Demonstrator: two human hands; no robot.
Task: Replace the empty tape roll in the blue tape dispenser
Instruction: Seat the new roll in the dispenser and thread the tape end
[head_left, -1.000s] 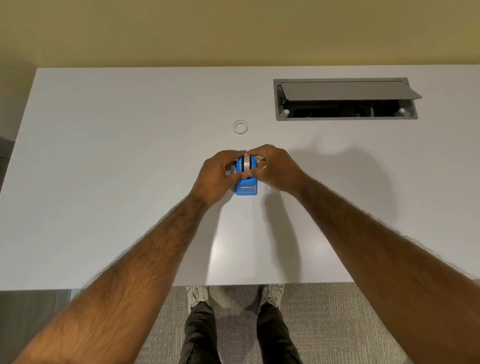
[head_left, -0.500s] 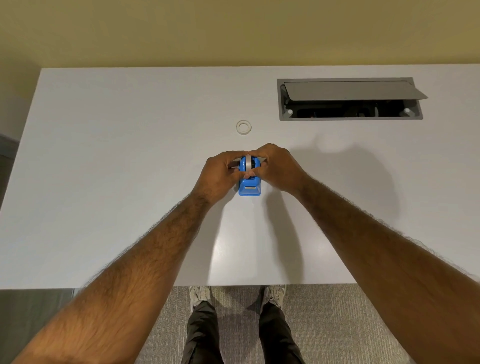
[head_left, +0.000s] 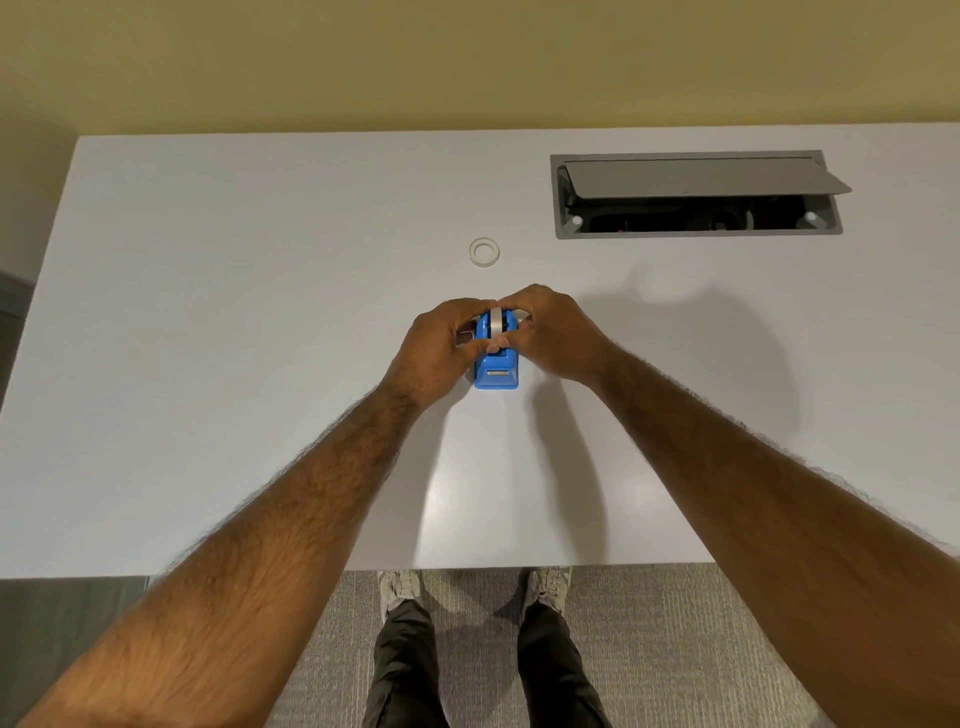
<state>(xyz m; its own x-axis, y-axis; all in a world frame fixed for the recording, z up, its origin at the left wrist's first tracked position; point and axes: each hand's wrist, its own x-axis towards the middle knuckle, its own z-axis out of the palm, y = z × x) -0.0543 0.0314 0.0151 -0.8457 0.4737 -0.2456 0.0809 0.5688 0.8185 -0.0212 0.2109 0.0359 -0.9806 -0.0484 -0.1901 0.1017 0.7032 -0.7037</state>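
The blue tape dispenser (head_left: 496, 373) stands on the white table (head_left: 260, 364), its cutter end toward me. A pale tape roll (head_left: 496, 323) sits upright in its cradle, seen edge-on. My left hand (head_left: 439, 347) grips the dispenser and roll from the left. My right hand (head_left: 550, 332) closes on them from the right, fingertips meeting over the roll. The hands hide the roll's sides and hub. A small white empty tape core (head_left: 484, 251) lies flat on the table beyond the hands.
An open grey cable hatch (head_left: 696, 195) with a raised lid is set into the table at the back right. The table's near edge runs just above my shoes; a yellow wall stands behind the table.
Both hands stay closed around the dispenser and roll. The fingers have shifted slightly over the roll; the dispenser stays in place.
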